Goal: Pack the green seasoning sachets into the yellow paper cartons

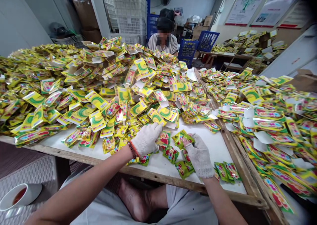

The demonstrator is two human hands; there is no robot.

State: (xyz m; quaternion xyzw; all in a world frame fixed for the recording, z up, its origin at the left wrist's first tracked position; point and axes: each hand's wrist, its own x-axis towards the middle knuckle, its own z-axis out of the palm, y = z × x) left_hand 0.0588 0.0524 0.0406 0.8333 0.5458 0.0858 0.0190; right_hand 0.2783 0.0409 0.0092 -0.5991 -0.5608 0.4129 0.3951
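My left hand (146,139), in a white knit glove, is curled in front of the pile. Its fingertips meet the lower edge of a yellow carton (157,116), and a red-and-green printed piece (164,139) lies beside the palm. What sits inside the curl is hidden. My right hand (200,155), in a glove that leaves the fingertips bare, pinches a small green-and-yellow packet (182,138) just above the white tabletop (158,162). Under and beside it are more green packets (183,168), with others (227,171) at the right.
A heap of flat yellow cartons (99,99) covers the table's far side. Beyond a wooden divider (230,139), filled cartons (267,126) are stacked at right. A person (163,41) sits opposite. A cup (21,196) of dark drink stands on a stool at lower left.
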